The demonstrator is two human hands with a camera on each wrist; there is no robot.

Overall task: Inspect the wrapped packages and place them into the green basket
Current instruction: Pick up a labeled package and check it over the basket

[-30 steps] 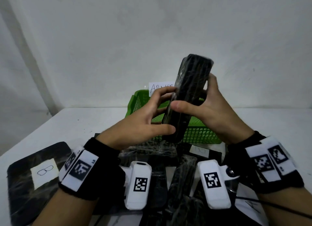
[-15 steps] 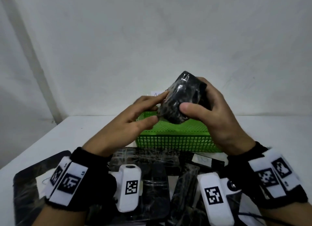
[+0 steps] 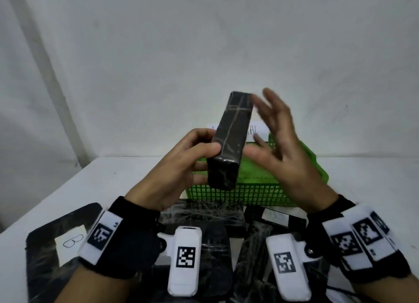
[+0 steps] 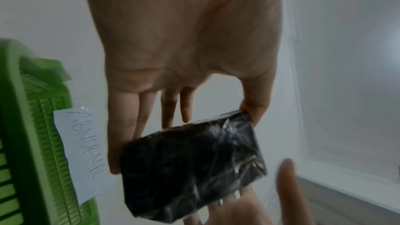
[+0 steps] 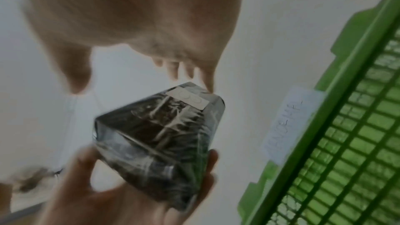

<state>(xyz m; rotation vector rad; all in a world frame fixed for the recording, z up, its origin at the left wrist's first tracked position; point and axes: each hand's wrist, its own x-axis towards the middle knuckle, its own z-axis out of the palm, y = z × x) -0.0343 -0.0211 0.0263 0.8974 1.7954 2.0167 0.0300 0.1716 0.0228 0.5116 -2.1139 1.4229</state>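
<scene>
A black package [image 3: 229,142] wrapped in clear film stands tilted on end above the green basket [image 3: 249,195]. My left hand [image 3: 205,152] grips its lower half, thumb on the near face and fingers behind. My right hand [image 3: 268,130] is blurred, with its fingers spread just right of the package. In the left wrist view the package [image 4: 190,163] lies across my fingers, with the thumb at its corner. The right wrist view shows the package [image 5: 158,143] with a small white label [image 5: 188,98] on it. My right fingertips [image 5: 184,70] hover at its top edge.
Several more wrapped black packages [image 3: 204,214] lie on the white table in front of the basket, one flat with a white label [image 3: 70,241] at the left. A paper tag reading ABNORMAL [image 4: 82,151] hangs on the basket's rim. A white wall stands close behind.
Both hands held and turned the package before. Now my right hand has let go and spread open, and the package stands on end in my left hand alone.
</scene>
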